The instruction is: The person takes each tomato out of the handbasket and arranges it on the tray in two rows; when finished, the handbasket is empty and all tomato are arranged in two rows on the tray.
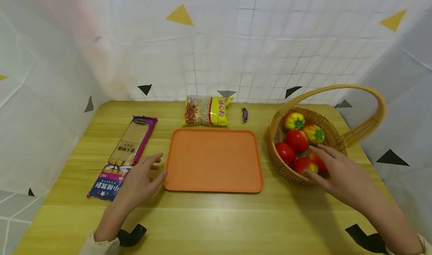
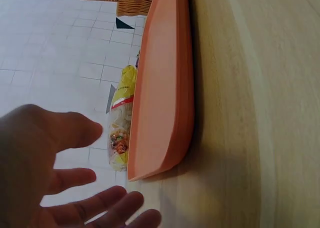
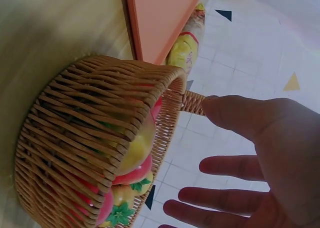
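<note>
My right hand (image 1: 341,172) hovers over the near right part of a wicker basket (image 1: 287,171), fingers spread and holding nothing. Inside the basket lie several red and yellow toy fruits (image 1: 297,140), some with green leafy tops. In the right wrist view the basket's woven side (image 3: 75,133) stands left of the spread fingers (image 3: 220,200). My left hand (image 1: 143,182) is held beside the left edge of an orange tray (image 1: 212,161), its fingers loosely extended with nothing in them. Just left of that hand lies a long pack of spaghetti (image 1: 126,150), partly covered by it.
Behind the tray lies a yellow bag of macaroni (image 1: 206,111), with a small purple-wrapped candy (image 1: 244,115) to its right. The basket's tall handle (image 1: 368,93) arches up on the right. White sheeting (image 1: 216,60) hangs behind the wooden table (image 1: 209,221).
</note>
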`<state>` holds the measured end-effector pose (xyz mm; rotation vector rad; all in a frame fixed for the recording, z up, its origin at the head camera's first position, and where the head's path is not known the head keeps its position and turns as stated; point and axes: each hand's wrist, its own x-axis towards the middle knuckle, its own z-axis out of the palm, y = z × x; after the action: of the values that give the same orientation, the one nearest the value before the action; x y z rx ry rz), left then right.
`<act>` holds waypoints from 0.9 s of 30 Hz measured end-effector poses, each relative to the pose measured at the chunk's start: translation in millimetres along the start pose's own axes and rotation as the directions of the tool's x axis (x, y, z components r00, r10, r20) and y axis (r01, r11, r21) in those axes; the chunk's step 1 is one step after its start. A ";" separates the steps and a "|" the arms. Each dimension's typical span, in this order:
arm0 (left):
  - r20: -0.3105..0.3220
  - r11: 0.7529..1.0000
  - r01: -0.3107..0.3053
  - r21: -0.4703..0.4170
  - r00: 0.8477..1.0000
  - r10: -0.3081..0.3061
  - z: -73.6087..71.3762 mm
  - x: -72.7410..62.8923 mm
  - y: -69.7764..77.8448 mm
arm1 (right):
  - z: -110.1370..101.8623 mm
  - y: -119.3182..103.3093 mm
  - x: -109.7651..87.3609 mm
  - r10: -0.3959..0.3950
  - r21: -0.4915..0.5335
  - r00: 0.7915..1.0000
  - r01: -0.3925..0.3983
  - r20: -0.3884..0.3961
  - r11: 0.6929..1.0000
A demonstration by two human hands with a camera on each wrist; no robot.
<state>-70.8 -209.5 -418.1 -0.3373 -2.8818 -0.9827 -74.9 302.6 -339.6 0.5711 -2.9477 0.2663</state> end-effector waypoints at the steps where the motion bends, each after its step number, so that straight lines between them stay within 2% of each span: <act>1: 0.014 1.000 0.021 -0.016 1.000 -0.020 0.9 0.8 -1.0 | -0.6 0.3 2.3 0.002 0.001 1.000 -0.002 0.007 1.000; 6: 0.066 0.995 0.077 -0.062 0.995 -0.073 5.1 5.1 -4.9 | -1.1 5.0 13.7 -0.002 0.015 0.999 0.002 0.041 1.000; 11: 0.082 0.994 0.099 -0.047 0.992 -0.095 8.3 12.4 -4.2 | 2.2 10.0 21.2 0.015 0.029 0.994 -0.018 0.110 0.999; 15: 0.105 0.988 0.151 -0.043 0.984 -0.146 10.8 17.7 -5.0 | 5.3 10.9 24.5 0.033 0.038 0.984 -0.041 0.174 0.998; 22: 0.150 0.963 0.238 -0.129 0.964 -0.218 17.0 28.1 -10.7 | 10.3 14.6 29.8 -0.007 0.091 0.977 -0.013 0.214 0.996; 27: 0.168 0.951 0.260 -0.167 0.958 -0.233 21.6 32.2 -13.5 | 12.3 18.2 33.3 -0.020 0.138 0.971 -0.013 0.240 0.990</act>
<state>-105.3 -200.8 -438.6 -0.0596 -3.0240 -1.3286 -113.6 304.9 -349.1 0.6704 -3.1797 0.4333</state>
